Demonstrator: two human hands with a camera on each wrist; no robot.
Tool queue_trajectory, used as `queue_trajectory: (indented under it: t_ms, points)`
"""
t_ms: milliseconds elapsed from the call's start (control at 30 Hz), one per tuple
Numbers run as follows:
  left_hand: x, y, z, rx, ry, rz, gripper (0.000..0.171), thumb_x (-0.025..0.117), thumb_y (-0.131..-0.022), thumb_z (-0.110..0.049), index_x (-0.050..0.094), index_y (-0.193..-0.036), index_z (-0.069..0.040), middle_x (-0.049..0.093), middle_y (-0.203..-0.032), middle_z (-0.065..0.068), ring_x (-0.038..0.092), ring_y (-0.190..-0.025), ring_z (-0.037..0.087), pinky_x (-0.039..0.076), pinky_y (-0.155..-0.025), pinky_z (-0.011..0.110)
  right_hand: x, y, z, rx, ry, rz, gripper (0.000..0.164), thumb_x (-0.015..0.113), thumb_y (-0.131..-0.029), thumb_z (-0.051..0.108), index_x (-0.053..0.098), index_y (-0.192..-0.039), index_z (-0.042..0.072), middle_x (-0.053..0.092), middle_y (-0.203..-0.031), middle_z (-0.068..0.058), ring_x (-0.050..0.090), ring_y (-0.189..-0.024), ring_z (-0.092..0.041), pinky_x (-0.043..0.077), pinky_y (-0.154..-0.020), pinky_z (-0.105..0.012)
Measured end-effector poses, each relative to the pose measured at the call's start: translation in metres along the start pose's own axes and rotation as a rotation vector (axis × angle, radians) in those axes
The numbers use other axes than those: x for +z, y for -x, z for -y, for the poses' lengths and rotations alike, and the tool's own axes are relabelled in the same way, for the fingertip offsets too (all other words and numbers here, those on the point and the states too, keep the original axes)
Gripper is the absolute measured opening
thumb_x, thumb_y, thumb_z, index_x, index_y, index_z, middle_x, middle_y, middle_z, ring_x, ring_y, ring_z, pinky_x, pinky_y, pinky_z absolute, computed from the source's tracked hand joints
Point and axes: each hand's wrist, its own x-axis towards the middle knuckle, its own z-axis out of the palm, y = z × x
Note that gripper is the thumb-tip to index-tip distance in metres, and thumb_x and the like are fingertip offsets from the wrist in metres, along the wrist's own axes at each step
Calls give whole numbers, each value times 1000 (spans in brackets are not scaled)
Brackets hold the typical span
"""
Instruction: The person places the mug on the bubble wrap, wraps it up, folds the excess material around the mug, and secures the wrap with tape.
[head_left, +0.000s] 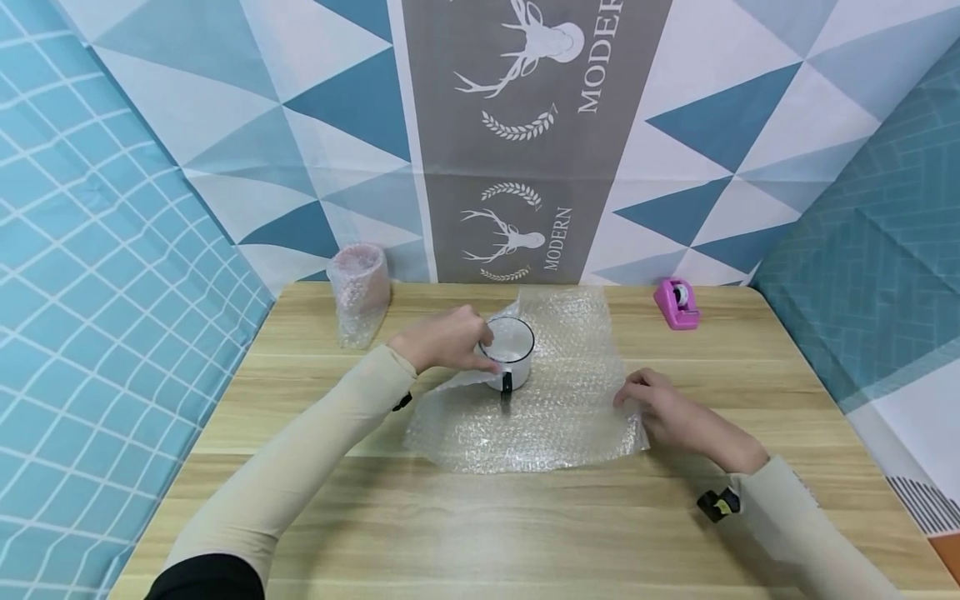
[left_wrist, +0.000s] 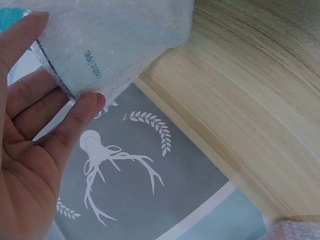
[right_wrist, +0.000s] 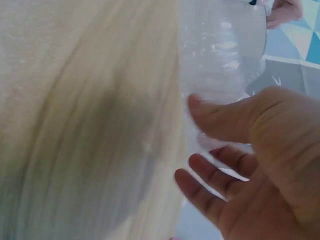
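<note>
A white mug (head_left: 517,375) with a dark rim and black handle stands on a sheet of bubble wrap (head_left: 540,425). My left hand (head_left: 450,340) pinches the mug's rim, along with a flap of wrap that lies against its side. In the left wrist view the left hand (left_wrist: 42,130) has thumb and fingers at the rim, and dark lettering shows through the wrap. My right hand (head_left: 678,417) is at the wrap's right edge. In the right wrist view the right hand (right_wrist: 250,160) is slightly blurred, with thumb and fingers spread apart beside the wrap (right_wrist: 210,60).
A bubble-wrapped pinkish object (head_left: 360,287) stands at the back left of the wooden table (head_left: 480,533). A pink tape dispenser (head_left: 677,304) sits at the back right. Patterned sheets (head_left: 517,167) hang behind and at both sides of the table.
</note>
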Motion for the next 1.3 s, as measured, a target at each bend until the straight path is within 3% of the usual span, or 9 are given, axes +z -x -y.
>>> queue_trajectory:
  t_ms: [200,267,400,533,633,833,900,1067,1300]
  points:
    - [1,1,0,4,-30,-10,55,78,-89,-48,39,-59,-22,33,-55,-10,30,-48,1,37,-50,17,-11,-7,2,-31,-65,-118,30,70,-85,-12,77,-102,11,54,-96,-2,49,-87,-11,48,-70,-27]
    - [1,1,0,10,-39,-16,55,78,-89,-48,39,-60,-22,33,-55,-10,30,-49,1,36,-50,18,-15,-11,3,-52,-70,-180,28,71,-85,-11,78,-100,11,57,-89,0,47,-80,-6,45,-64,-23]
    - [1,1,0,19,-40,-26,56,78,-89,-48,39,-60,-21,31,-55,-10,30,-49,2,36,-50,19,-23,-19,9,-34,-88,-272,19,73,-89,-5,80,-100,9,69,-77,1,44,-62,4,42,-51,-19]
    - [1,1,-1,20,-34,-27,53,78,-89,-48,43,-60,-20,34,-54,-10,31,-48,1,39,-52,18,-28,-29,17,16,-131,-291,18,69,-93,-2,79,-103,9,70,-72,1,48,-56,2,42,-46,-20]
    - [1,0,-1,15,-29,-20,52,78,-89,-47,45,-60,-19,35,-54,-11,32,-48,1,41,-52,17,-31,-37,23,27,-156,-304,19,66,-96,-2,78,-106,8,76,-79,-1,60,-62,-3,45,-49,-21]
    - [2,1,-1,17,-33,-19,53,78,-89,-47,44,-60,-19,33,-53,-11,29,-47,1,37,-50,17,-34,-53,34,37,-170,-349,16,68,-95,1,77,-106,10,77,-86,-2,49,-56,-4,41,-48,-20]
    - [3,1,-1,24,-37,-23,53,78,-89,-47,43,-60,-19,32,-53,-11,29,-47,1,35,-49,17,-34,-59,38,64,-193,-349,15,68,-96,4,77,-107,11,77,-86,-3,56,-58,-5,45,-50,-20]
    - [2,1,-1,29,-40,-28,54,78,-88,-47,41,-59,-20,33,-53,-11,30,-47,1,37,-50,16,-32,-79,49,117,-308,-350,14,66,-100,10,75,-111,7,79,-91,-7,77,-77,-19,59,-64,-20]
    - [0,0,-3,21,-40,-20,53,79,-88,-46,44,-59,-20,37,-54,-11,33,-49,1,37,-50,17,-17,-110,59,50,-513,-400,19,66,-101,12,73,-115,0,79,-102,-14,77,-91,-34,63,-76,-22]
